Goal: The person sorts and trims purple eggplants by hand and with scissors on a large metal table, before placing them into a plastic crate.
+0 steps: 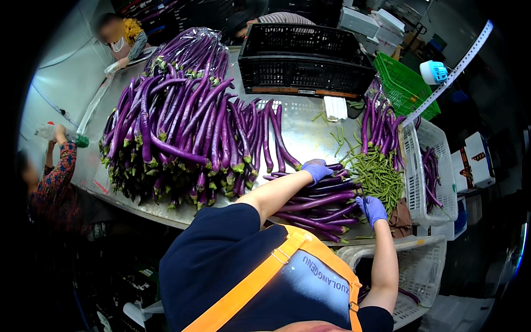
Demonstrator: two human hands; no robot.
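A steel table (310, 135) bears long purple eggplants (182, 133) and a black crate (307, 61).

A big heap of long purple eggplants (177, 133) covers the left half of the steel counter (310, 133), with a bagged bundle of eggplants (193, 52) at its far end. A black crate (307, 61) stands at the far side, a green crate (406, 83) tilted to its right. Cut green stems (379, 174) lie in a pile at the right, beside a white basket (428, 171) holding a few eggplants. Another white basket (420, 265) sits near, lower right.
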